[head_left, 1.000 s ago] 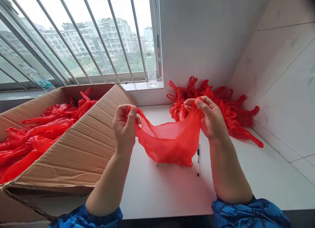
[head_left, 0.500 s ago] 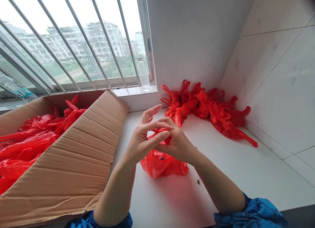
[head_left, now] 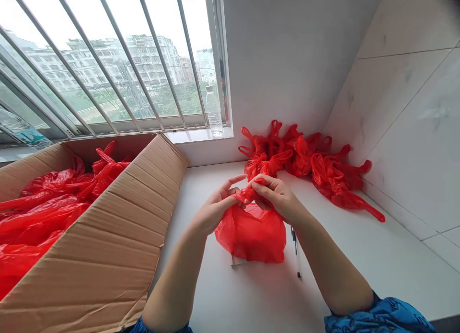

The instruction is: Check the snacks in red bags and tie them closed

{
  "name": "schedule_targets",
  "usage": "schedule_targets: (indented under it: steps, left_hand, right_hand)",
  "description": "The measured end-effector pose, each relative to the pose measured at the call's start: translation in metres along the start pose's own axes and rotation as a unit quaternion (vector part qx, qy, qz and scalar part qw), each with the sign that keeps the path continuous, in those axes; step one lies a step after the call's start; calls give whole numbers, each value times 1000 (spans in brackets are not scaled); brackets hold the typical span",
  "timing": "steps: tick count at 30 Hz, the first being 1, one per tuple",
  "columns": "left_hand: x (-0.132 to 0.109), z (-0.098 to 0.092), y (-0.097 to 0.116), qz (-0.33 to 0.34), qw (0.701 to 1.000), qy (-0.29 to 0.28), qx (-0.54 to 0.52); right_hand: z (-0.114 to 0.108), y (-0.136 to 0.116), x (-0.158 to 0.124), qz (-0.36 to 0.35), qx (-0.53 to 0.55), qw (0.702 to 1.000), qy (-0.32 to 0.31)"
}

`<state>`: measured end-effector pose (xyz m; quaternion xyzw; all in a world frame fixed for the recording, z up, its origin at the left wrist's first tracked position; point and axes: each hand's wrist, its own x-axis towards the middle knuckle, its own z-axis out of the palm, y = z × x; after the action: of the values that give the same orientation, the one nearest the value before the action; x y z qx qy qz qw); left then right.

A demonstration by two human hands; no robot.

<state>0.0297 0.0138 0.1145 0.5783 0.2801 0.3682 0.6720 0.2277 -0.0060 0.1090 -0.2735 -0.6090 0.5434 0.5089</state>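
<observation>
A thin red plastic bag hangs just above the white tabletop, its top bunched between my two hands. My left hand pinches the left side of the gathered top, with a finger stretched out above. On the right side of that bunch, my right hand grips with thumb and fingers closed. What the bag contains does not show. Under its lower left edge, a small pale corner of something sticks out. A pen lies on the table just right of the bag, partly behind my right forearm.
Several tied red bags are heaped against the back wall at the right. At the left stands a cardboard box with more red bags inside. A clear bottle stands on the sill by the barred window.
My hands have drawn apart from their overlapped position, pulling the bag's bunched top out between them. The bag has risen slightly, and more of the pen shows.
</observation>
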Motion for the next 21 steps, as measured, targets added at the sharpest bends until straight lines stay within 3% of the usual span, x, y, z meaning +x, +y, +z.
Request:
schedule_targets:
  steps: [3,6,9,13,15,18,21]
  left_hand:
    - [-1,-3,2,-17,999,6,-29]
    - [-2,-2,2,-38,999,17,-13]
    - [-2,-1,1,-53,998,31,11]
    - [-1,-1,-2,-47,996,9,77]
    - [1,-3,-5,-20,990,24,137]
    - [6,-14,-9,48,965,103,238]
    - [9,-29,-11,104,918,208,320]
  right_hand:
    - [0,-4,-7,-57,-221,973,-33]
    - [3,-2,-11,-112,-444,889,23]
    - [8,5,-10,-152,-539,825,73]
    - [11,8,-7,-187,-525,825,87]
    - [8,4,-7,-191,-518,830,82]
    - [-4,-11,-14,-185,-495,848,46]
    - [-22,-31,-29,-154,-458,875,-24]
